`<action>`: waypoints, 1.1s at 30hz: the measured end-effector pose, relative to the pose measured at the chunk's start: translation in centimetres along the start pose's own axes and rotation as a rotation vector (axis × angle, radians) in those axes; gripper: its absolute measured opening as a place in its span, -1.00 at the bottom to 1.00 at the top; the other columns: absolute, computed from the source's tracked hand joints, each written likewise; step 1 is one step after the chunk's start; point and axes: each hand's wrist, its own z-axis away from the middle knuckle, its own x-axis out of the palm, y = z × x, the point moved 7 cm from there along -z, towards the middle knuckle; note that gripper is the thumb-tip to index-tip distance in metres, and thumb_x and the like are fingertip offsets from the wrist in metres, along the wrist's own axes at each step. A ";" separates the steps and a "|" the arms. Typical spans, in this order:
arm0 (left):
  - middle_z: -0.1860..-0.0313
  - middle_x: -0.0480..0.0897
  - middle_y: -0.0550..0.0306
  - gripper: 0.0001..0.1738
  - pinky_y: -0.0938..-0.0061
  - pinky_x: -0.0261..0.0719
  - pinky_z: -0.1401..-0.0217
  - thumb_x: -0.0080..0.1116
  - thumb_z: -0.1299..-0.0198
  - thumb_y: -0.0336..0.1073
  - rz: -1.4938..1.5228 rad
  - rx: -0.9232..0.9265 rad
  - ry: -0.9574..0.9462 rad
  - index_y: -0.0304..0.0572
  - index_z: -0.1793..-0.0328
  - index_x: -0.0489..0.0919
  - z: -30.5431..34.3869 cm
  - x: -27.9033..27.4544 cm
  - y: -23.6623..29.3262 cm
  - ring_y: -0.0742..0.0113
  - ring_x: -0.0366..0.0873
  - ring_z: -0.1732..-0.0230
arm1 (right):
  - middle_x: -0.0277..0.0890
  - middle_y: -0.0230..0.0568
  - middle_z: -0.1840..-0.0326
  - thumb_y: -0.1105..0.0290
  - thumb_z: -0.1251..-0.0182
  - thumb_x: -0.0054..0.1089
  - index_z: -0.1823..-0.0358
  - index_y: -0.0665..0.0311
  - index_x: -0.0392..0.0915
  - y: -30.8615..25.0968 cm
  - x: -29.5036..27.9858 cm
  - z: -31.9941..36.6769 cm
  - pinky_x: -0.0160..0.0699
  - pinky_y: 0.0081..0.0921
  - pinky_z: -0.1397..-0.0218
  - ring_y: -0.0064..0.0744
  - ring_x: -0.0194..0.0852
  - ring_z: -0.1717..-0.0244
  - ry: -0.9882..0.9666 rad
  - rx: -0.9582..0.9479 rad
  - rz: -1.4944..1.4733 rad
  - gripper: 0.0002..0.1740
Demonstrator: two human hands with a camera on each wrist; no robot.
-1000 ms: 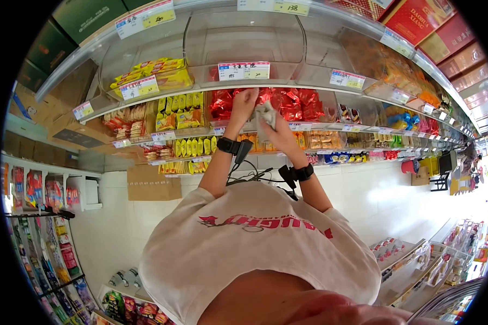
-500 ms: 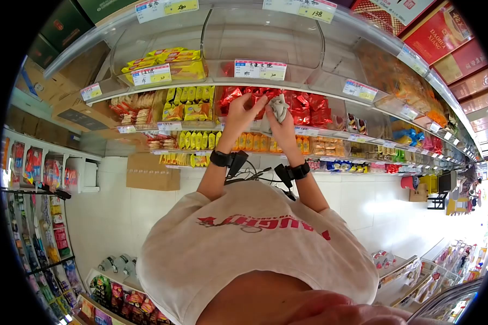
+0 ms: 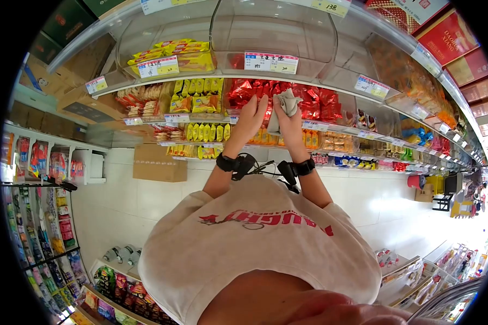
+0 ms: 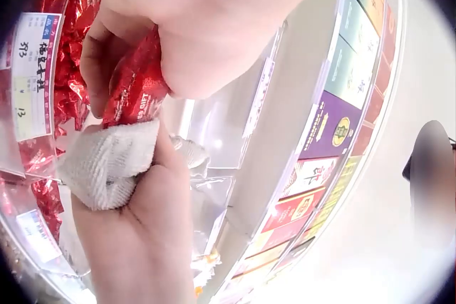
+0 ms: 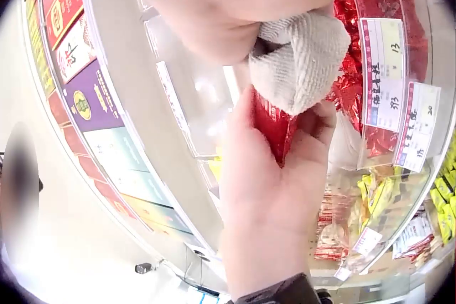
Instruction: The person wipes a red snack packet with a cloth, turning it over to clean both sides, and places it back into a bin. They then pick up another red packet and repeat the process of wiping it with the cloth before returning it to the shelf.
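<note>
My left hand [image 3: 249, 120] grips a red foil packet [image 4: 140, 79] between thumb and fingers, in front of the shelf. Beside it, my right hand [image 3: 289, 123] holds a folded grey-white ribbed cloth [image 3: 288, 103]. In both wrist views the cloth lies against one end of the packet and covers part of it. Seen from the right wrist, the packet [image 5: 274, 127] shows between the left thumb and fingers, below the cloth [image 5: 303, 62]. Behind the hands sits a bin of similar red foil packets [image 3: 312, 100].
Yellow packets [image 3: 198, 103] fill the bin left of the red ones. Above, a clear shelf bin [image 3: 276, 35] carries a price label [image 3: 271, 63] on its front. Boxed goods [image 4: 328, 126] line an upper shelf. A cardboard box [image 3: 160, 162] stands on the floor.
The head view has shifted, so the shelf sits differently in frame. Both hands stay close together before the red packets; the cloth was lower between them and now sits higher in the right hand.
</note>
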 end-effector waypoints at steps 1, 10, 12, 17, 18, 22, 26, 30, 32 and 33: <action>0.41 0.39 -0.02 -0.47 0.28 0.37 0.14 -0.01 -0.56 0.05 -0.032 -0.006 -0.016 -0.41 0.17 0.40 -0.1 0.0 -0.7 0.23 0.31 0.31 | 0.58 -0.46 0.31 0.32 -0.47 0.29 0.12 0.36 0.64 0.0 0.0 0.0 0.46 -0.56 0.19 -0.69 0.41 0.27 0.006 -0.018 0.049 -0.79; 0.47 0.48 -0.14 -0.48 0.24 0.38 0.28 0.03 -0.53 0.03 -0.282 0.199 0.091 -0.42 0.14 0.48 1.3 -2.6 2.4 0.10 0.38 0.43 | 0.62 -0.46 0.10 0.32 -0.45 0.33 -0.03 0.26 0.62 2.1 1.8 0.4 0.51 -0.58 0.04 -0.70 0.51 0.11 0.049 0.246 -0.361 -0.76; 0.50 0.49 -0.13 -0.49 0.25 0.37 0.31 0.04 -0.53 0.03 -0.282 0.206 0.144 -0.42 0.08 0.51 1.5 -3.9 2.2 0.12 0.39 0.45 | 0.62 -0.44 0.01 0.34 -0.46 0.33 -0.11 0.27 0.59 2.5 3.2 1.4 0.52 -0.56 -0.01 -0.66 0.54 0.04 0.059 0.351 -0.494 -0.71; 0.42 0.56 0.02 -0.55 0.42 0.42 0.28 0.07 -0.53 -0.02 -0.092 0.104 0.090 -0.36 -0.08 0.57 1.6 -5.9 -0.1 0.39 0.44 0.38 | 0.62 -0.39 -0.07 0.38 -0.44 0.34 -0.17 0.29 0.57 1.6 4.9 2.7 0.55 -0.53 -0.07 -0.62 0.56 -0.02 -0.058 0.250 -0.410 -0.66; 0.39 0.58 0.06 -0.57 0.45 0.44 0.27 0.09 -0.53 -0.04 -0.034 0.140 0.072 -0.35 -0.09 0.57 1.8 -6.0 0.1 0.43 0.45 0.36 | 0.62 -0.38 -0.08 0.38 -0.43 0.35 -0.18 0.29 0.57 1.6 5.0 3.0 0.55 -0.53 -0.08 -0.62 0.56 -0.03 -0.078 0.246 -0.381 -0.65; 0.28 0.63 0.14 -0.67 0.53 0.48 0.19 0.23 -0.45 -0.19 0.156 0.077 -0.049 -0.29 -0.15 0.55 2.6 -6.1 -0.8 0.49 0.51 0.28 | 0.63 -0.42 -0.06 0.41 -0.43 0.34 -0.15 0.23 0.57 2.6 4.7 3.4 0.57 -0.51 -0.09 -0.60 0.58 -0.03 -0.011 0.346 -0.390 -0.69; 0.18 0.67 0.12 -0.62 0.46 0.54 0.19 0.40 -0.29 -0.27 0.147 0.071 0.045 -0.25 -0.13 0.54 3.0 -7.1 -0.9 0.38 0.60 0.24 | 0.62 -0.48 0.01 0.45 -0.44 0.31 -0.09 0.15 0.58 3.3 5.4 4.7 0.57 -0.52 -0.04 -0.59 0.60 -0.01 0.097 0.500 -0.639 -0.75; 0.16 0.65 0.06 -0.60 0.36 0.59 0.18 0.46 -0.21 -0.28 -0.275 0.335 0.283 -0.25 -0.08 0.56 3.7 -8.2 0.0 0.22 0.64 0.20 | 0.63 -0.45 -0.02 0.44 -0.43 0.32 -0.10 0.19 0.59 3.2 4.8 5.8 0.55 -0.56 -0.03 -0.60 0.59 -0.02 0.186 0.407 -0.515 -0.75; 0.13 0.62 0.01 -0.61 0.34 0.60 0.17 0.47 -0.19 -0.29 -0.255 0.481 0.279 -0.29 -0.05 0.58 3.9 -7.1 0.8 0.15 0.63 0.20 | 0.62 -0.44 -0.03 0.43 -0.43 0.32 -0.11 0.24 0.59 2.5 4.0 6.1 0.53 -0.58 -0.02 -0.62 0.57 -0.01 0.198 0.303 -0.360 -0.73; 0.12 0.61 -0.02 -0.61 0.32 0.60 0.17 0.48 -0.18 -0.30 -0.245 0.556 0.279 -0.30 -0.04 0.58 4.1 -6.5 1.6 0.11 0.63 0.19 | 0.62 -0.43 -0.03 0.42 -0.43 0.33 -0.11 0.27 0.59 2.0 3.6 6.2 0.52 -0.58 -0.02 -0.63 0.56 -0.01 0.193 0.238 -0.272 -0.72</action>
